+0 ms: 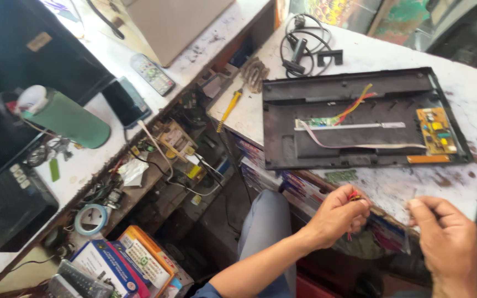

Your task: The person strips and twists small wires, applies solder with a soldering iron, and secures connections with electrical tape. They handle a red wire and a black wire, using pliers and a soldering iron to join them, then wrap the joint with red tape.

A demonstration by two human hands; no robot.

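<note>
My left hand is closed around a small bundle of red and yellow wires, held just off the near edge of the white worktable. My right hand is beside it to the right, thumb and fingers pinched together; whether a wire end sits between them I cannot tell. Beyond both hands lies an open black flat-panel back cover with a yellow circuit board at its right end, a narrow green board, coloured wires and a white ribbon cable.
A yellow-handled screwdriver lies left of the cover, black cables and an adapter behind it. The left bench holds a green cylinder, a remote, a phone, a tape roll and boxes. Cluttered parts fill the gap between.
</note>
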